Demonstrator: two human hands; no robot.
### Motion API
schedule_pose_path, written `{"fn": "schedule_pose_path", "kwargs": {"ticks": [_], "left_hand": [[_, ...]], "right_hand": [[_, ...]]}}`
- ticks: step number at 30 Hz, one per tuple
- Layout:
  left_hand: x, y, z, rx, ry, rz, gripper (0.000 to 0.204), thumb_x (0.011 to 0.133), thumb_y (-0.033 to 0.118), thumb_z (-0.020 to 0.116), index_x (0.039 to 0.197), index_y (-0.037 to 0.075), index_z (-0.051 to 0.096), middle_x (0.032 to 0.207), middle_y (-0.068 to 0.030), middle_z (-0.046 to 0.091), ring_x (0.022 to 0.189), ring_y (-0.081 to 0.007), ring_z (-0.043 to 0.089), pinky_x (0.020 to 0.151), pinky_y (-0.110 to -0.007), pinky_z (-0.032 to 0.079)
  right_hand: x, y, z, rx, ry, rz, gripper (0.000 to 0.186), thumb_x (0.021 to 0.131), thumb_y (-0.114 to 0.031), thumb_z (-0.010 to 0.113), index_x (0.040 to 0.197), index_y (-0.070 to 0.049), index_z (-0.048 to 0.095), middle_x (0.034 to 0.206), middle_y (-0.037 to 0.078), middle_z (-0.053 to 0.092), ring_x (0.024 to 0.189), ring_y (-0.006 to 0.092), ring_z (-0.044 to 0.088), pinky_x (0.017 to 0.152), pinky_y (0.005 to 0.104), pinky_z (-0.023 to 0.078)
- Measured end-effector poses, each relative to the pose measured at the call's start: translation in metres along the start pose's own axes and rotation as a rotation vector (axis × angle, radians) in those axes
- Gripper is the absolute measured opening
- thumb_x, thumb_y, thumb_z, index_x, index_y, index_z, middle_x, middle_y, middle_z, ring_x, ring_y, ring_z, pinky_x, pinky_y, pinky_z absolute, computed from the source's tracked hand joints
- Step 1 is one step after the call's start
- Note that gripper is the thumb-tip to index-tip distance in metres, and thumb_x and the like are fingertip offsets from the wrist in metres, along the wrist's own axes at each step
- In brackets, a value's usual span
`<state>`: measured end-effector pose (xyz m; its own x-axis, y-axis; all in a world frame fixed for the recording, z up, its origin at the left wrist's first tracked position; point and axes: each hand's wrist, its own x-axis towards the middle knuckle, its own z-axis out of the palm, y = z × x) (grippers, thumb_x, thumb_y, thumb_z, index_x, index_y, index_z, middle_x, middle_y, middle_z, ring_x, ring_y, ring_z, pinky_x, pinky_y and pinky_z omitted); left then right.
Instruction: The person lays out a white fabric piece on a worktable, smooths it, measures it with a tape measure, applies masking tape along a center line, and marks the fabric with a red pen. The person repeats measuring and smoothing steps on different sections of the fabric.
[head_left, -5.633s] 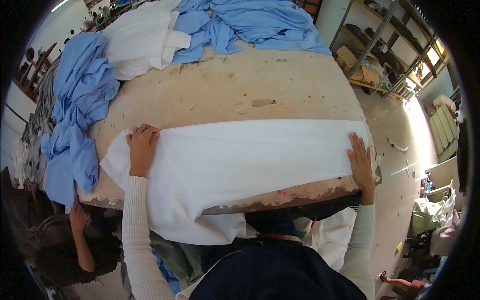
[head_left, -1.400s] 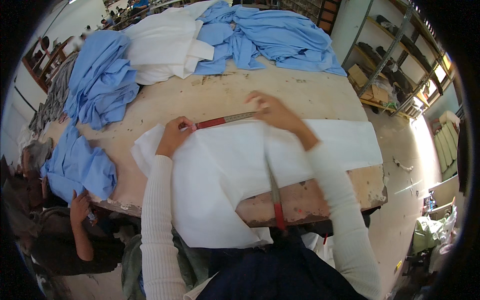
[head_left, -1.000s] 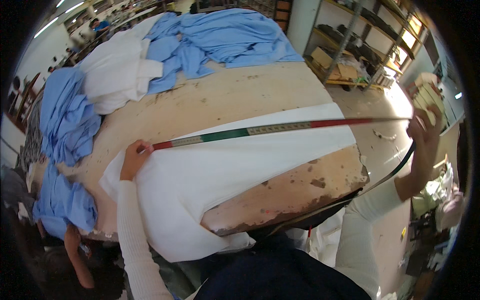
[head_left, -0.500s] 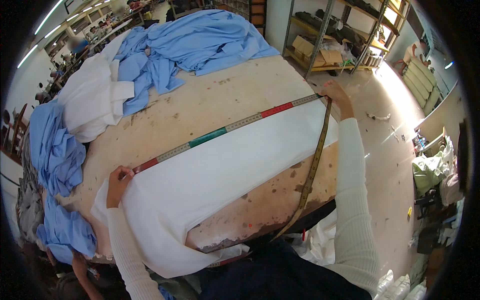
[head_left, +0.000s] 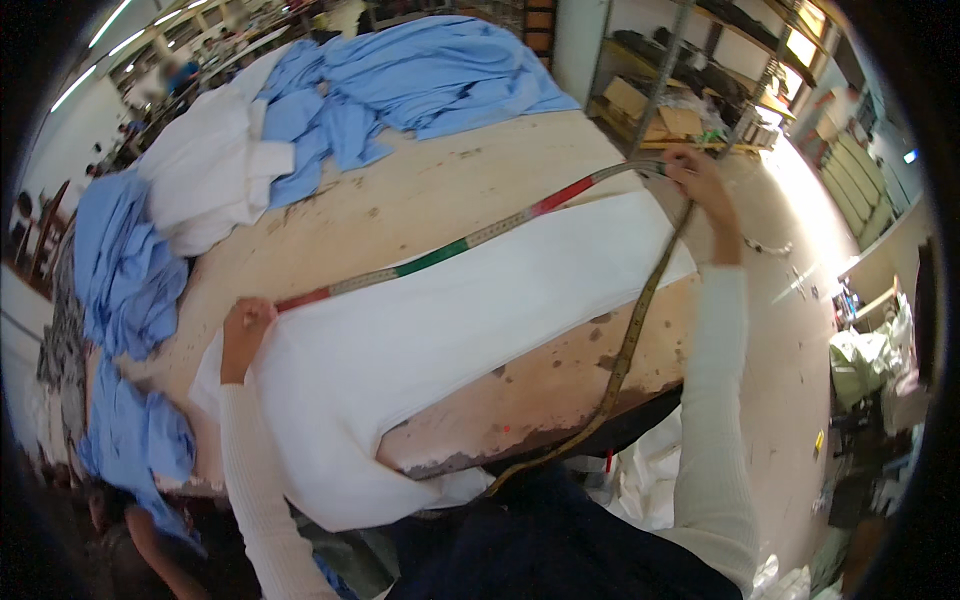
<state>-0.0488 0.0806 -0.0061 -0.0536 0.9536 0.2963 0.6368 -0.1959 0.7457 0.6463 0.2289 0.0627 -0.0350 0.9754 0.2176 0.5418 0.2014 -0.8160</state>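
Note:
A pair of white trousers or similar long white garment [head_left: 480,310] lies spread on the table [head_left: 440,180], one end hanging over the near edge. Along its far edge runs a tape measure [head_left: 430,257] banded in red, green and pale sections. My left hand [head_left: 247,325] is closed on the tape's left end, just above the cloth. My right hand [head_left: 697,178] pinches the tape beyond the garment's far right end, where it bows upward. From there the tape's loose length drops back across the cloth and the table toward my body.
Blue cloth [head_left: 440,75] is heaped at the table's far side, with white cloth [head_left: 205,170] and more blue cloth [head_left: 125,270] at the left. Metal shelving [head_left: 665,75] holding boxes stands beyond the far right corner. Another person's arm [head_left: 160,555] shows at lower left.
Both hands have lifted slightly off the cloth, still holding the tape. The tape, straight before, now curves near my right hand. The whole view has shifted a little.

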Motion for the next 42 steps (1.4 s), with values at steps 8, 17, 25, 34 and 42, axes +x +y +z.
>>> {"fn": "schedule_pose_path", "kwargs": {"ticks": [8,17,25,34,42], "left_hand": [[-0.057,0.092,-0.091,0.481,0.614,0.197,0.014,0.084,0.007,0.058,0.097,0.004,0.055,0.085,-0.0028,0.058,0.08,-0.0161,0.056,0.075,-0.026,0.043],[-0.193,0.287,0.132,-0.392,-0.23,0.421,0.036,0.082,0.028,0.067,0.106,0.0,0.06,0.095,-0.0146,0.064,0.084,-0.0242,0.063,0.076,-0.032,0.048],[-0.255,0.19,0.019,-0.193,-0.532,-0.044,0.023,0.075,0.015,0.075,0.089,0.0,0.066,0.078,-0.0099,0.066,0.071,-0.0164,0.062,0.067,-0.029,0.047],[-0.357,0.158,-0.075,0.062,-0.007,-0.533,0.022,0.077,0.018,0.07,0.083,-0.002,0.062,0.079,-0.0089,0.062,0.068,-0.0137,0.055,0.062,-0.028,0.044],[-0.15,0.127,-0.03,0.279,0.164,0.027,0.017,0.09,0.014,0.054,0.098,0.0,0.061,0.084,-0.0112,0.06,0.073,-0.0193,0.053,0.065,-0.03,0.041]], "right_hand": [[-0.249,-0.066,0.02,0.778,-0.239,-0.603,0.022,0.08,-0.009,0.062,0.064,-0.007,0.047,0.06,0.005,0.046,0.047,0.016,0.043,0.044,0.0297,0.035],[-0.309,-0.218,0.188,1.198,0.36,-0.258,0.037,0.09,-0.006,0.051,0.125,-0.002,0.042,0.125,0.016,0.046,0.1,0.0172,0.053,0.085,0.027,0.048],[-0.326,-0.172,0.084,0.035,1.419,-0.556,0.043,0.092,-0.015,0.044,0.128,0.006,0.038,0.127,0.017,0.042,0.118,0.0255,0.044,0.1,0.0378,0.039],[-0.386,-0.121,0.097,-0.067,-0.034,0.126,0.009,0.081,-0.003,0.054,0.084,-0.001,0.062,0.075,0.01,0.062,0.069,0.0193,0.058,0.07,0.0292,0.047],[-0.228,-0.084,0.071,-0.277,0.228,-0.057,0.019,0.088,-0.014,0.055,0.103,-0.004,0.062,0.086,0.009,0.063,0.076,0.017,0.058,0.069,0.0284,0.046]]}}
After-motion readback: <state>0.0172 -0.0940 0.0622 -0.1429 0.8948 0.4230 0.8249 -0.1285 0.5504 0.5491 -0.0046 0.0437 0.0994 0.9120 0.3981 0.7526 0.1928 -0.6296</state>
